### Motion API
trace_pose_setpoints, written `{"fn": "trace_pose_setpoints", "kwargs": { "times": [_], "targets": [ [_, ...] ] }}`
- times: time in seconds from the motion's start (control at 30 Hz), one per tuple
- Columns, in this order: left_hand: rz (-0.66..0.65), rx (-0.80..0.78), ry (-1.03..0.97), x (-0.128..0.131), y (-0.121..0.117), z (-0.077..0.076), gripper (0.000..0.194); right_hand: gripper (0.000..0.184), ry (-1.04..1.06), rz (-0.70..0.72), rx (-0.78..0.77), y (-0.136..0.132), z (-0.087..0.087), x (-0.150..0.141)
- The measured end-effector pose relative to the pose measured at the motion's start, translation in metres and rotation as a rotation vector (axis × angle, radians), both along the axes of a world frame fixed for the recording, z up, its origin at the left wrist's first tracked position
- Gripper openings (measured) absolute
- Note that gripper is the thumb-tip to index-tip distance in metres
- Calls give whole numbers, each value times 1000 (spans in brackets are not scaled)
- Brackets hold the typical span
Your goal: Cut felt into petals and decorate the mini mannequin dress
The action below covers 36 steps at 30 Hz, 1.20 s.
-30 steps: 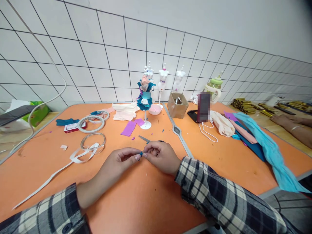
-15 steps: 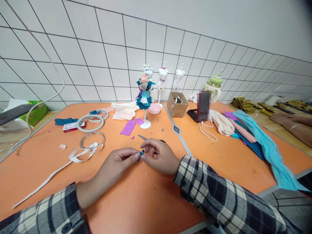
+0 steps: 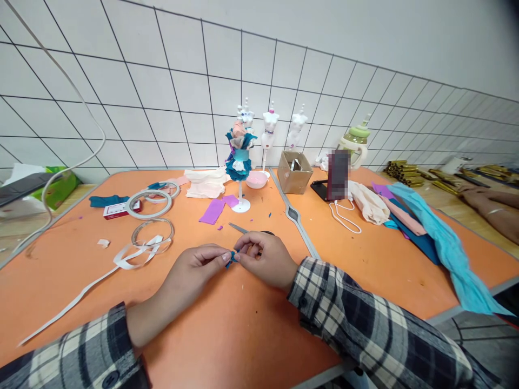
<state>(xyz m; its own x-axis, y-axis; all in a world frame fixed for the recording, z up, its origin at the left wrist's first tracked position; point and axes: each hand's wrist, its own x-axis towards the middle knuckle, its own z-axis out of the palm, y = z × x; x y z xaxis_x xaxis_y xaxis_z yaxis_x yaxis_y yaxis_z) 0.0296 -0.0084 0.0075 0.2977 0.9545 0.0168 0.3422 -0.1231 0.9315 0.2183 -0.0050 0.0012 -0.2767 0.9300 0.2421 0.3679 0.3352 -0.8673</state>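
Between my fingertips is a small dark-blue piece of crepe paper (image 3: pixel 231 259), bunched up and partly covered by the fingers. My left hand (image 3: pixel 201 263) pinches it from the left with thumb and forefinger. From the right, my right hand (image 3: pixel 266 259) pinches its other side, fingers curled. Scissors (image 3: pixel 238 228) lie on the table just beyond my right hand, their handles mostly hidden behind it. Farther back stands a small mannequin (image 3: pixel 239 162) dressed in teal, white and peach crepe paper. Purple paper pieces (image 3: pixel 212 211) lie near its base.
To the left are rolls of tape (image 3: pixel 149 204), a loose white strip (image 3: pixel 81 295) and a red-and-white box (image 3: pixel 121 209). A cardboard box (image 3: pixel 294 173), a phone on a stand (image 3: pixel 338 175) and long crepe paper strips (image 3: pixel 441 232) are on the right. A co-worker's hands (image 3: pixel 482 200) rest at far right.
My right fingers have closed in more on the blue piece, its forefinger lowered. The view has shifted slightly. At far right, the co-worker's hand has moved a little.
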Motion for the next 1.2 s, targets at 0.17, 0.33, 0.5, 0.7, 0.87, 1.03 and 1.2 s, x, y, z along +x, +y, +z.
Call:
{"fn": "trace_pose_setpoints", "kwargs": {
  "times": [0.17, 0.33, 0.5, 0.7, 0.87, 1.03, 1.2],
  "targets": [
    [-7, 33, 43, 1, -1, 0, 25, 5, 16, 6, -30, 0, 0, 0],
    [61, 56, 11, 2, -2, 1, 21, 6, 47, -9, -82, -2, 3, -2],
    [82, 38, -65, 1, -2, -3, 22, 5, 32, -4, -104, -2, 3, -3],
    [123, -70, -181, -1, -2, -5, 51, 7, 130, -31, -157, 1, -1, -2],
    [68, -71, -91, 2, 0, -1, 33, 9, 231, -30, -188, -1, 0, -4],
    [116, 14, -66, 5, -2, 2, 24, 9, 185, 8, -262, -4, -1, -7],
    [43, 61, -13, 5, -3, 3, 25, 20, 190, 38, -143, -2, 0, -3]
  ]
}}
